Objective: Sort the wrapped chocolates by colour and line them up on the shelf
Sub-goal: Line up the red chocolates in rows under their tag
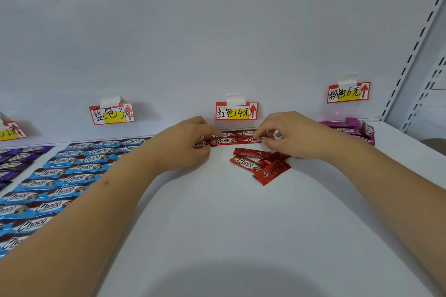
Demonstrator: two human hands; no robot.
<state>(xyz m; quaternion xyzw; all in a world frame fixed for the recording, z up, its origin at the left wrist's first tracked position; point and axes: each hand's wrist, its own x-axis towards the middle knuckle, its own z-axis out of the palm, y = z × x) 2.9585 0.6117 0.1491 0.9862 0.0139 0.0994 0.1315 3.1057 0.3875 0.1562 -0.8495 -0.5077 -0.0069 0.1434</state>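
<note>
Red wrapped chocolates (226,140) lie in rows against the back wall of the white shelf (217,212), under a red price label (236,111). My left hand (185,143) pinches the left end of that row with curled fingers. At the row's right end, my right hand (293,136) pinches a red chocolate (253,139). A loose heap of red chocolates (261,164) lies just in front, below my right hand. Blue chocolates (65,176) fill neat rows on the left. Pink chocolates (350,128) are piled at the back right.
Purple chocolates (14,161) lie at the far left. Blue (112,113), pink (348,93) and yellow-marked (12,131) labels are taped to the back wall. A slotted shelf upright (415,50) rises on the right.
</note>
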